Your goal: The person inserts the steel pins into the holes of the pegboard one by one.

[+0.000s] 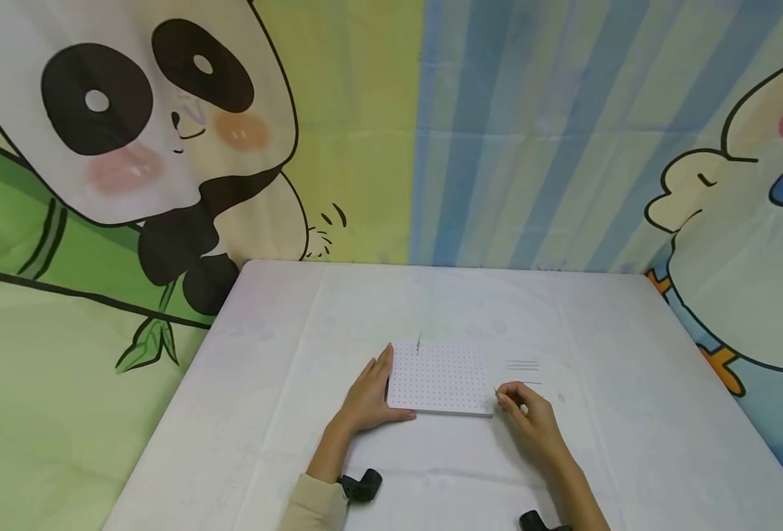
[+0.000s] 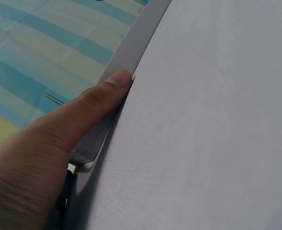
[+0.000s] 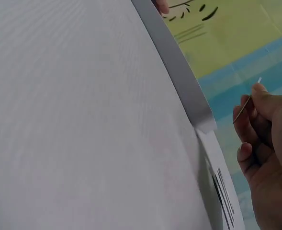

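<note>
A white board with a grid of small holes (image 1: 439,377) lies on the table. My left hand (image 1: 369,398) rests at its near left corner, fingers along the left side and thumb (image 2: 105,91) straight against the front edge. Thin pins (image 1: 419,343) stand upright near the board's far left part; the left wrist view shows two thin shafts (image 2: 54,99). Just off the board's right edge, my right hand (image 1: 527,413) pinches a thin pin (image 3: 243,108) between thumb and fingertips, tilted, with a pale upper end.
Several thin pins (image 1: 522,365) lie in a loose row right of the board, beyond my right hand. A white cloth covers the table (image 1: 298,442). A printed cartoon backdrop (image 1: 352,133) hangs behind the table's far edge.
</note>
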Action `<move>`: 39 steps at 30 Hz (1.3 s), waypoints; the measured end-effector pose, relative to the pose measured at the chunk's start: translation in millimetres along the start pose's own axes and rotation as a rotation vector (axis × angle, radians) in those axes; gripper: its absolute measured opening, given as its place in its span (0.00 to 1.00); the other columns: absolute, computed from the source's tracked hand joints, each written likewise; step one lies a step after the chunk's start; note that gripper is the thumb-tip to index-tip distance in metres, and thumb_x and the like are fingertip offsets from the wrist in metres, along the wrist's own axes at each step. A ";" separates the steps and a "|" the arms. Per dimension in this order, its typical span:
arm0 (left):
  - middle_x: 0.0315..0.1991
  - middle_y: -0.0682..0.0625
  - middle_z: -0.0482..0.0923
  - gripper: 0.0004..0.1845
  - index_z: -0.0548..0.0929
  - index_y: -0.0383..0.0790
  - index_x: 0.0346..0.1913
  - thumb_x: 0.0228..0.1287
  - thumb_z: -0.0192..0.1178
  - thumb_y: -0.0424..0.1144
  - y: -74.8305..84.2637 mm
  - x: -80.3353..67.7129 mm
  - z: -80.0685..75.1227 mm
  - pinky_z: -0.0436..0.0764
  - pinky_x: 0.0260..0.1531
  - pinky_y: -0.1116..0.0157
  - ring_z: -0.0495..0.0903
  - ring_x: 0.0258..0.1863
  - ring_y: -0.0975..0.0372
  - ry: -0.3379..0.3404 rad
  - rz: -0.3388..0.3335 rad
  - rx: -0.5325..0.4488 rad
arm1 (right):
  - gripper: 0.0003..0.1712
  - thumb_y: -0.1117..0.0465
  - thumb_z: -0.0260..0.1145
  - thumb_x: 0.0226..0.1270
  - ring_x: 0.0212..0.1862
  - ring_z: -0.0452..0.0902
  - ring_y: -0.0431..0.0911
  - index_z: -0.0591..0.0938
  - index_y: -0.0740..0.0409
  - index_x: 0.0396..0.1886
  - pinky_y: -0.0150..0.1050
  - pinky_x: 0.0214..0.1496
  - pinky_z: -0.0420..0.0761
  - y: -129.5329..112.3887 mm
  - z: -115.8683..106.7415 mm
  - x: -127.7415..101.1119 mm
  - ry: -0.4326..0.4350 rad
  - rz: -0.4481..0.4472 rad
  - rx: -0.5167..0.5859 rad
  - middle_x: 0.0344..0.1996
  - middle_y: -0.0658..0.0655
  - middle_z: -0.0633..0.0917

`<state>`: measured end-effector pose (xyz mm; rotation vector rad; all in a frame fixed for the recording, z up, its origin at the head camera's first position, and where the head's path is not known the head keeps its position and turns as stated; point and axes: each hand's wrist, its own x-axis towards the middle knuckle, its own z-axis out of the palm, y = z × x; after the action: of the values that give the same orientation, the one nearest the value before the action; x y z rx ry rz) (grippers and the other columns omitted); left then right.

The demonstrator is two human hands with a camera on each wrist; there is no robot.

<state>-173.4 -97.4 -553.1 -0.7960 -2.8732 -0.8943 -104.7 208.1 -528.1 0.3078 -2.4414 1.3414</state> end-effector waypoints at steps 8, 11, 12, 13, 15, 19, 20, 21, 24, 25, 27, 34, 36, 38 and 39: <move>0.73 0.44 0.42 0.69 0.42 0.33 0.72 0.34 0.67 0.69 0.7 -1.3 0.2 0.44 0.69 0.64 0.46 0.70 0.60 0.009 0.002 0.000 | 0.06 0.80 0.59 0.58 0.28 0.79 0.53 0.75 0.73 0.35 0.25 0.38 0.78 -23.3 35.4 39.2 0.080 -0.141 0.273 0.26 0.64 0.80; 0.73 0.44 0.42 0.69 0.42 0.33 0.72 0.34 0.68 0.68 1.4 -1.3 -0.7 0.44 0.69 0.64 0.45 0.70 0.60 0.013 0.000 -0.005 | 0.06 0.82 0.60 0.55 0.28 0.79 0.60 0.74 0.78 0.34 0.29 0.37 0.81 -36.1 49.8 52.5 0.125 -0.148 0.336 0.27 0.70 0.80; 0.73 0.44 0.42 0.69 0.41 0.34 0.72 0.34 0.68 0.69 1.5 -1.4 -0.8 0.44 0.69 0.64 0.45 0.70 0.60 0.010 -0.002 -0.005 | 0.07 0.82 0.61 0.54 0.28 0.79 0.61 0.74 0.78 0.34 0.30 0.36 0.81 -40.4 55.1 55.6 0.140 -0.148 0.339 0.26 0.71 0.80; 0.73 0.44 0.42 0.69 0.41 0.34 0.72 0.34 0.68 0.68 1.6 -1.6 -0.8 0.44 0.69 0.64 0.45 0.70 0.60 0.009 -0.001 -0.007 | 0.07 0.81 0.62 0.54 0.28 0.79 0.61 0.75 0.77 0.33 0.31 0.34 0.81 -41.2 61.6 58.4 0.154 -0.146 0.324 0.26 0.70 0.81; 0.73 0.45 0.42 0.69 0.41 0.34 0.72 0.34 0.67 0.69 1.6 -1.9 -0.8 0.44 0.69 0.64 0.45 0.70 0.60 0.000 -0.007 -0.003 | 0.07 0.79 0.64 0.54 0.27 0.80 0.59 0.76 0.74 0.33 0.31 0.33 0.81 -38.2 75.4 63.2 0.174 -0.144 0.294 0.26 0.67 0.82; 0.73 0.46 0.40 0.69 0.40 0.35 0.72 0.35 0.66 0.70 2.2 -1.6 -1.5 0.44 0.69 0.65 0.45 0.70 0.61 -0.013 -0.011 -0.004 | 0.06 0.72 0.66 0.56 0.27 0.82 0.51 0.79 0.66 0.34 0.29 0.33 0.80 -28.8 99.3 71.7 0.205 -0.125 0.234 0.26 0.58 0.85; 0.73 0.47 0.40 0.69 0.40 0.35 0.72 0.35 0.66 0.70 2.4 -1.3 -2.1 0.43 0.69 0.65 0.44 0.70 0.61 -0.014 -0.011 -0.004 | 0.06 0.70 0.67 0.56 0.27 0.82 0.49 0.79 0.64 0.34 0.28 0.33 0.80 -27.9 103.3 73.6 0.207 -0.121 0.225 0.26 0.57 0.85; 0.73 0.47 0.40 0.69 0.40 0.35 0.72 0.35 0.66 0.69 2.7 -1.1 -2.6 0.44 0.69 0.64 0.45 0.70 0.60 -0.012 -0.008 -0.005 | 0.06 0.69 0.67 0.57 0.28 0.82 0.48 0.79 0.62 0.34 0.27 0.34 0.80 -27.2 106.9 75.3 0.208 -0.116 0.213 0.27 0.55 0.85; 0.73 0.46 0.40 0.69 0.41 0.34 0.72 0.35 0.67 0.69 3.0 -0.6 -4.6 0.44 0.69 0.64 0.45 0.70 0.60 -0.008 -0.006 -0.014 | 0.05 0.66 0.67 0.58 0.29 0.82 0.44 0.80 0.59 0.35 0.27 0.34 0.80 -26.0 114.7 79.6 0.196 -0.115 0.195 0.27 0.52 0.85; 0.73 0.46 0.41 0.69 0.41 0.34 0.72 0.35 0.68 0.68 3.2 -0.4 -4.9 0.44 0.69 0.64 0.45 0.70 0.60 -0.007 -0.005 -0.018 | 0.05 0.65 0.67 0.58 0.29 0.82 0.43 0.80 0.59 0.35 0.28 0.34 0.80 -26.4 116.1 80.6 0.191 -0.120 0.192 0.28 0.52 0.85; 0.73 0.46 0.41 0.69 0.41 0.34 0.72 0.35 0.68 0.68 3.3 -0.1 -5.2 0.44 0.69 0.64 0.45 0.70 0.60 -0.006 -0.005 -0.022 | 0.05 0.65 0.67 0.59 0.30 0.82 0.41 0.79 0.58 0.35 0.28 0.34 0.80 -27.2 118.1 82.0 0.178 -0.128 0.173 0.28 0.50 0.85; 0.73 0.47 0.40 0.69 0.40 0.34 0.72 0.35 0.67 0.69 1.3 0.3 -3.5 0.43 0.69 0.65 0.44 0.70 0.62 -0.011 -0.003 -0.012 | 0.05 0.66 0.67 0.57 0.29 0.81 0.39 0.80 0.58 0.33 0.29 0.31 0.80 -27.9 121.0 84.4 0.142 -0.182 0.080 0.28 0.49 0.84; 0.73 0.47 0.40 0.69 0.40 0.35 0.72 0.35 0.67 0.69 1.2 0.3 -3.5 0.43 0.69 0.65 0.44 0.70 0.62 -0.015 -0.007 -0.013 | 0.04 0.66 0.68 0.57 0.29 0.81 0.38 0.80 0.58 0.33 0.29 0.30 0.80 -27.1 121.8 84.8 0.134 -0.195 0.045 0.28 0.49 0.84; 0.73 0.47 0.40 0.69 0.40 0.35 0.72 0.35 0.67 0.68 1.5 0.2 -3.8 0.43 0.69 0.65 0.43 0.70 0.62 -0.018 -0.011 -0.012 | 0.04 0.66 0.67 0.57 0.29 0.81 0.38 0.80 0.58 0.32 0.30 0.30 0.81 -25.9 122.6 85.2 0.132 -0.208 0.018 0.27 0.50 0.84; 0.73 0.47 0.40 0.69 0.40 0.35 0.72 0.36 0.67 0.68 1.8 0.2 -4.1 0.43 0.69 0.65 0.43 0.70 0.62 -0.019 -0.011 -0.011 | 0.04 0.66 0.67 0.57 0.29 0.81 0.37 0.80 0.57 0.32 0.29 0.30 0.81 -25.5 122.7 85.3 0.129 -0.212 0.010 0.27 0.49 0.84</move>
<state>-173.2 -98.3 -548.7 -0.7943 -2.8939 -0.9102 -197.4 88.3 -536.1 0.4540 -2.2269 1.2429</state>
